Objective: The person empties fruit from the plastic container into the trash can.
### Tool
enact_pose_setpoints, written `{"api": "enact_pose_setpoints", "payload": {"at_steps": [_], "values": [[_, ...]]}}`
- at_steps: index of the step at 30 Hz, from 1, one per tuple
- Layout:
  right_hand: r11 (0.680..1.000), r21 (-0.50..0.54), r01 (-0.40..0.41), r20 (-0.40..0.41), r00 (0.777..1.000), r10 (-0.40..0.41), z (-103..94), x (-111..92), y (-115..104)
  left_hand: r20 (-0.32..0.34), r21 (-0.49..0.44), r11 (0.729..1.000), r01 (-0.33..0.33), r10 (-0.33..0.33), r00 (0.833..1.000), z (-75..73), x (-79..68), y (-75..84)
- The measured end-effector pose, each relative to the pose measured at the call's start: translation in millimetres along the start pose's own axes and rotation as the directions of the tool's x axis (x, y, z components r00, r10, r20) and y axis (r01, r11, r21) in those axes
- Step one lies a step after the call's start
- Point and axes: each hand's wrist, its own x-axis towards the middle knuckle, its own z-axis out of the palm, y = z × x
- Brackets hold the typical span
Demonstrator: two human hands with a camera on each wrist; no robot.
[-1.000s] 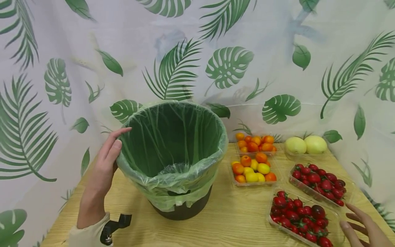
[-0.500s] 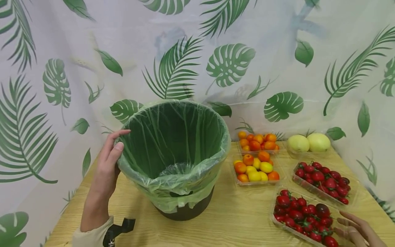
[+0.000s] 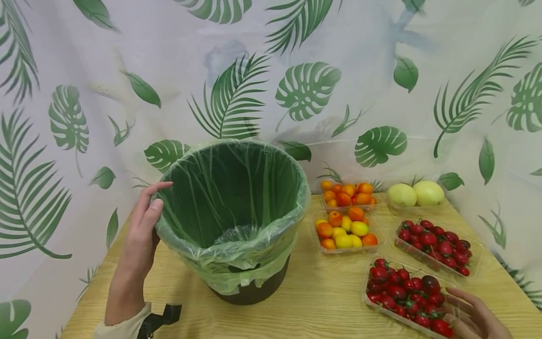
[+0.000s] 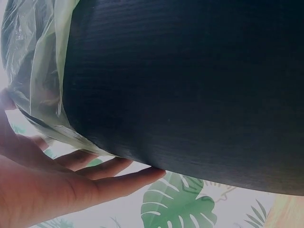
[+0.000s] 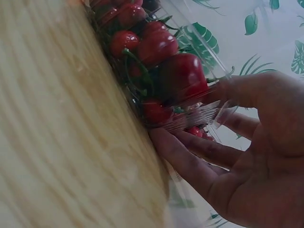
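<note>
A dark bin point(image 3: 254, 292) lined with a thin green plastic bag point(image 3: 237, 197) stands on the table, mouth facing me. My left hand point(image 3: 137, 245) rests on its left side, one fingertip over the rim. In the left wrist view, that hand's fingers point(image 4: 128, 185) lie nearly straight along the outer wall. My right hand point(image 3: 474, 315) grips the right end of a clear plastic box point(image 3: 368, 292) of red cherry tomatoes point(image 3: 398, 292). In the right wrist view, the thumb reaches the box's rim point(image 5: 209, 52) and another finger point(image 5: 166, 142) touches low near the table; head-view plastic partly covers these fingers.
A second box of cherry tomatoes point(image 3: 436, 245) lies behind the first. Two clear boxes of small orange and yellow fruits point(image 3: 345, 230) stand right of the bin. Pale yellow melons point(image 3: 415, 194) sit at the back right. A leaf-patterned curtain point(image 3: 271, 84) hangs behind the table.
My right hand has moved left and forward from beside the near tomato box onto its end. The left hand stays on the bin. The head view has shifted slightly.
</note>
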Motion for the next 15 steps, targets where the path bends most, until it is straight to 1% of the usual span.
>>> {"api": "enact_pose_setpoints", "payload": {"at_steps": [1,2,3,5,6,8,9,10,11,12,13,15], "values": [[0.999,0.042,0.028,0.025,0.999,-0.029,0.3,1.0,1.2,-0.003,0.008,1.0,0.007,-0.007,1.0,-0.1,-0.6,0.0],[0.994,0.08,0.079,0.047,0.995,-0.083,0.4,2.2,2.8,-0.006,0.014,1.0,0.012,-0.012,1.0,-0.3,-1.1,-0.1],[0.99,0.079,0.117,0.06,0.991,-0.121,0.2,3.1,4.4,-0.005,0.019,1.0,0.015,-0.015,1.0,-0.4,-1.7,-0.1],[0.985,0.099,0.145,0.066,0.986,-0.151,-1.2,4.1,7.0,-0.002,0.022,1.0,0.017,-0.017,1.0,-0.9,-2.3,-0.2],[0.984,0.093,0.155,0.06,0.985,-0.161,-1.9,4.0,8.6,-0.006,0.025,0.999,0.02,-0.02,1.0,-0.7,-2.6,0.0],[0.988,0.065,0.141,0.037,0.989,-0.143,-4.3,3.1,10.9,-0.006,0.032,0.999,0.026,-0.025,1.0,-0.9,-2.6,0.2],[0.994,0.034,0.104,0.025,0.994,-0.105,-5.6,2.2,11.4,0.003,0.037,0.999,0.031,-0.031,1.0,-1.2,-2.6,0.5],[0.996,0.061,0.066,0.027,0.997,-0.067,-7.5,1.5,12.6,0.01,0.041,0.998,0.038,-0.039,0.999,-1.4,-2.6,0.7],[0.996,0.075,0.043,0.034,0.998,-0.046,-9.4,1.1,14.1,0.018,0.047,0.998,0.047,-0.048,0.999,-1.9,-2.7,0.9],[0.995,0.087,0.042,0.053,0.997,-0.047,-11.9,1.4,15.8,0.026,0.051,0.997,0.054,-0.056,0.998,-2.3,-2.8,1.0],[0.991,0.129,0.042,0.087,0.995,-0.053,-14.8,2.6,17.5,0.035,0.052,0.997,0.059,-0.061,0.998,-2.6,-2.9,1.2],[0.97,0.234,0.061,0.166,0.981,-0.102,-20.3,6.0,22.5,0.056,0.047,0.997,0.059,-0.062,0.996,-2.9,-3.0,1.1]]}}
